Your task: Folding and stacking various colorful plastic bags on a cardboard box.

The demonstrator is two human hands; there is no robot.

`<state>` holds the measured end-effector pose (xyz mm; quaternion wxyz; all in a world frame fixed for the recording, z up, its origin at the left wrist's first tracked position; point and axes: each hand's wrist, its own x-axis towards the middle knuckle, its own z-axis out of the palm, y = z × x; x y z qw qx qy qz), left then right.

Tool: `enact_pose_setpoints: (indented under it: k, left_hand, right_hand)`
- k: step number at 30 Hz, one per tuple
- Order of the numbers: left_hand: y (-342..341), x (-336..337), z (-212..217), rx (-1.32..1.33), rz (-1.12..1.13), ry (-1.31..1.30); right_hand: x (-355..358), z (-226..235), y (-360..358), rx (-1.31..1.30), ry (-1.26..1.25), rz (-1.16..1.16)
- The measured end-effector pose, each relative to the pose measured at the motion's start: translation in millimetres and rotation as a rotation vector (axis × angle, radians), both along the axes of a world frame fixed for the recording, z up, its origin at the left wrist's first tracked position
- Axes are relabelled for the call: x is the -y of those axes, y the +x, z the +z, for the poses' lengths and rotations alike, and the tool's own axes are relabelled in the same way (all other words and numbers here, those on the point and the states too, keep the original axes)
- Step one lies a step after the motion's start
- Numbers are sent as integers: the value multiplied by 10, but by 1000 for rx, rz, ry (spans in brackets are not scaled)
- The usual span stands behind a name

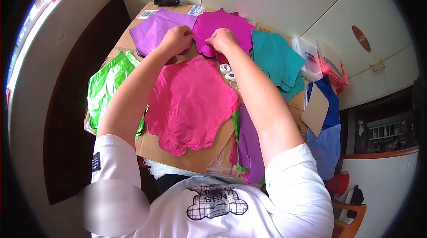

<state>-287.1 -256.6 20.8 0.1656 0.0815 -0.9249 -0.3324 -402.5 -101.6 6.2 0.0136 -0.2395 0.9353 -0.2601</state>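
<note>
Front edge of flat brown cardboard (175, 161): purple thin sheet (251, 149) at right, partly hidden by the right forearm; glossy hot-pink, scallop-edged sheet (191, 100) lay mid-board; shiny bright-green sheet (109, 84) sat left of it; coiled white cord (230, 77) was just beside the hot-pink sheet's far right side; teal sheet (278, 57) lay further right; right hand (222, 40) was over the scalloped magenta sheet (229, 24), fingertips narrow; left hand (179, 39) was curled narrow by the pale-lilac sheet (155, 28); couldn't tell if either pinched anything; magenta sheet lay far centre, beside the pale-lilac sheet; black oblong object (167, 1) at back.
</note>
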Motion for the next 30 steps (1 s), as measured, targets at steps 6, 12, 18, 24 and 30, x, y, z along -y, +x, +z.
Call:
enact_pose_setpoints:
  k: [6, 12, 18, 24, 30]
  left_hand:
    - [-5, 13, -28, -3, -4, -78]
    - [-26, -71, -12, -12, 0, -97]
    - [5, -35, -56, -24, 19, -96]
    - [-35, -68, -2, 7, 14, -48]
    - [-56, -82, 28, 1, 78, 10]
  right_hand:
    - [36, 36, -5, 14, 120, 47]
    - [48, -82, -107, -22, 34, -26]
    - [70, 28, 9, 13, 163, 1]
    - [102, -108, -242, 82, 31, -49]
    - [66, -119, -313, 263, -7, 21]
